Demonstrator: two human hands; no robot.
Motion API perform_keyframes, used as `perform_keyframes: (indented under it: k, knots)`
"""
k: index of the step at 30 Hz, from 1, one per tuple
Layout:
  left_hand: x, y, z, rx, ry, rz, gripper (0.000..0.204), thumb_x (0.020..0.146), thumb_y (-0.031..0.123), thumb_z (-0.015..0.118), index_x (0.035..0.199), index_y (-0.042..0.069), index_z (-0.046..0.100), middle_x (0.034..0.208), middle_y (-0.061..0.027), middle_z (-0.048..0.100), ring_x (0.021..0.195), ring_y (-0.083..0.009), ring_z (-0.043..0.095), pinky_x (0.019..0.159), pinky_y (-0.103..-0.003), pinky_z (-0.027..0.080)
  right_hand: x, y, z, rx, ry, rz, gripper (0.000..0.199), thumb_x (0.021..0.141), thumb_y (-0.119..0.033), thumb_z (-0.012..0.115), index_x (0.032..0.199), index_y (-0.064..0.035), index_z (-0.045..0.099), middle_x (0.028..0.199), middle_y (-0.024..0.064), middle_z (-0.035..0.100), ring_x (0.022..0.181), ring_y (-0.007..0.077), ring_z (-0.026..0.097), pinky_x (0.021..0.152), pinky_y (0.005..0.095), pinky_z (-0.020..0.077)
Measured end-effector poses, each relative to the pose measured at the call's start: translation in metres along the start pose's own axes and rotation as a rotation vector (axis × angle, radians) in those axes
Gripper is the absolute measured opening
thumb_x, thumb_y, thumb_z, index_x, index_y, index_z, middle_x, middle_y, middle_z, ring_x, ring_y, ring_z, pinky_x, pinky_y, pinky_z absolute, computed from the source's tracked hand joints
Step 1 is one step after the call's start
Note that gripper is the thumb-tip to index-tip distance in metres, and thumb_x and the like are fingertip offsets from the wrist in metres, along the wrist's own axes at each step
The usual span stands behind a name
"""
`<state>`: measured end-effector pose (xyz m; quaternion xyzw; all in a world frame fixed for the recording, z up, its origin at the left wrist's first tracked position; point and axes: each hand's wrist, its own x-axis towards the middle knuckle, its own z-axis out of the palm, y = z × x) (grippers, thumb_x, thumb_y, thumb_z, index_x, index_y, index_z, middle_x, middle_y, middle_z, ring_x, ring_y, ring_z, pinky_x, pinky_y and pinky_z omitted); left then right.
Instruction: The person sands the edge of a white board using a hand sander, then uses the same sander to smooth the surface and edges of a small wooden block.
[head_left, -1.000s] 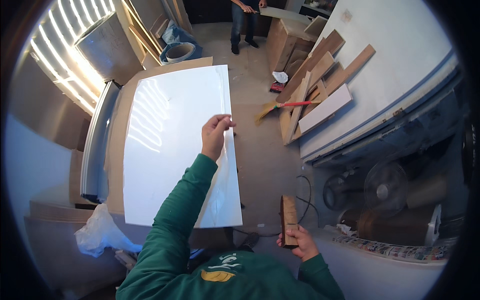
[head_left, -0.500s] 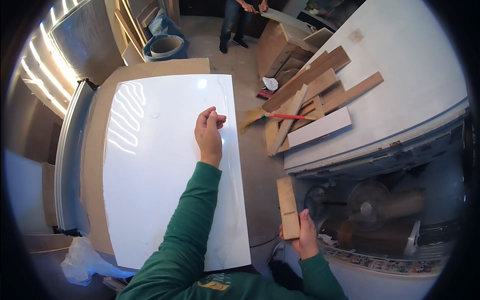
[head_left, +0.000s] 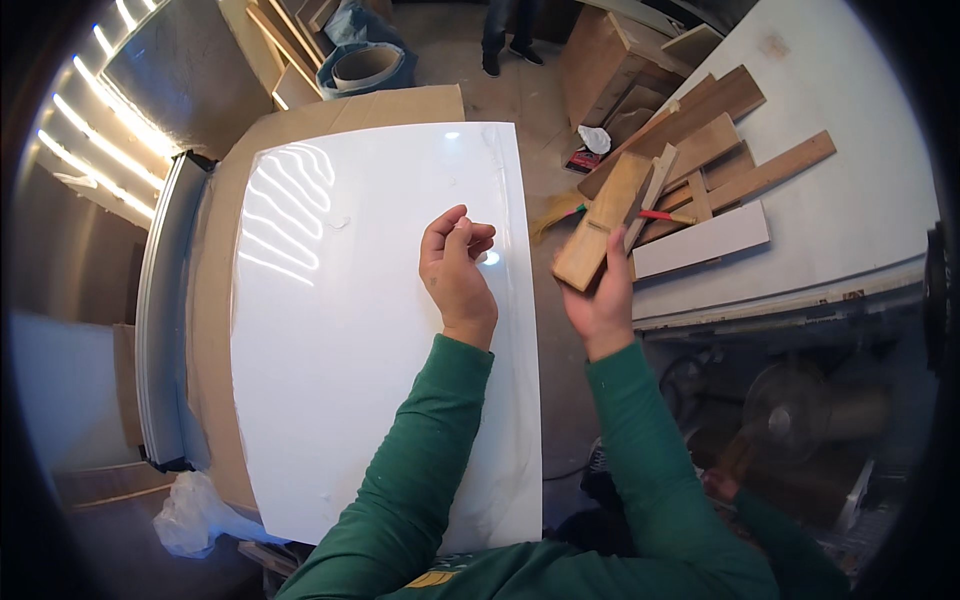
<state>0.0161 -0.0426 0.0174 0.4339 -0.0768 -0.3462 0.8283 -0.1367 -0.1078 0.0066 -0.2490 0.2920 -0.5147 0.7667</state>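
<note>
A large glossy white panel point(head_left: 350, 380) lies flat before me on brown cardboard. Over its right part is my left hand point(head_left: 460, 275), fingers curled and thumb against them. Whatever that pinch may hold is too hidden to make out. Beyond the panel's right edge, my right hand point(head_left: 604, 308) grips a wooden hand plane point(head_left: 606, 215) by its near end. The plane is a tan block held aloft and tilted, with a narrow slot across the face turned to me.
Several boards point(head_left: 720, 150) and a red-handled brush point(head_left: 665, 215) lie on a white surface point(head_left: 850, 130) at right. A metal-framed piece point(head_left: 165, 320) stands left of the cardboard point(head_left: 215, 240). Clear plastic point(head_left: 195, 515) bunches near left. A person's legs point(head_left: 510, 35) show far off.
My right hand has lifted the hand plane forward and turned its far end to the right. My left hand stays curled over the panel. The whole view has shifted slightly.
</note>
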Motion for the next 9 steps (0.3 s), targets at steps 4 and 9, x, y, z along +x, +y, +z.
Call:
perform_keyframes:
  k: [4,9]
  knots:
    - [0.0,0.0,0.002,-0.004,0.012,-0.023,0.028,0.103,0.015,0.052,0.124,-0.003,0.057,0.088,-0.0091,0.069,0.085,-0.0184,0.064,0.084,-0.034,0.052,0.058,0.008,0.037,0.169,-0.232,0.166,0.056,0.097,-0.055,0.066,0.124,-0.0078,0.057,0.101,0.0088,0.061,0.091,0.0243,0.061,0.082,0.0421,0.0506]
    - [0.005,-0.022,-0.004,-0.073,-0.025,0.013,0.031,0.104,0.018,0.053,0.127,-0.003,0.055,0.091,-0.0105,0.069,0.087,-0.0207,0.065,0.088,-0.035,0.052,0.079,0.067,0.083,-0.052,-0.166,-0.029,0.064,0.098,-0.053,0.065,0.143,-0.0101,0.05,0.123,0.0066,0.063,0.112,0.0276,0.063,0.095,0.0452,0.0527]
